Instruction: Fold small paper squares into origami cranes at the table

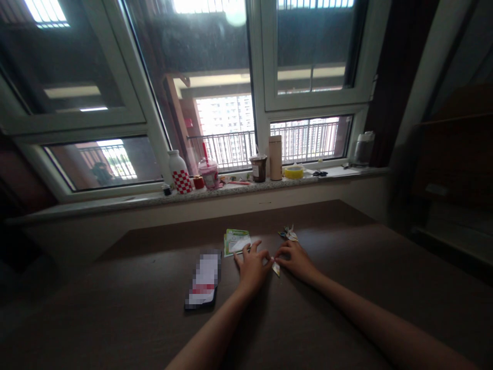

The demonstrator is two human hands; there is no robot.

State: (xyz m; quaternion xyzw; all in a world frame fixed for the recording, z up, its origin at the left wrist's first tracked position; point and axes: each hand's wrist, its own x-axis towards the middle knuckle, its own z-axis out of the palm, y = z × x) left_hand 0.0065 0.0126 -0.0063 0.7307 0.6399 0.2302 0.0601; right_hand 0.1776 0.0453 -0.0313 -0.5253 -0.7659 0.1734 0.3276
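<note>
Between the fingertips of both hands is a small pointed piece of folded paper (276,269), whitish with a bit of yellow, just above or on the brown table. My left hand (253,265) pinches its left side with thumb and forefinger, its other fingers spread. From the right, my right hand (296,260) pinches the same piece, fingers bent together. Left of my left hand lie green-and-white printed paper sheets (235,241), partly behind its fingers. A small cluster of patterned folded paper (288,233) sits just beyond my right hand; its exact shapes are hard to make out.
A phone (204,280) with a blurred screen lies on the table (331,318) left of my forearm. Along the windowsill (231,191) stand a checkered bottle (179,172), drink cups (258,167), a tan flask (275,158), yellow tape (294,172) and a clear jug (364,149).
</note>
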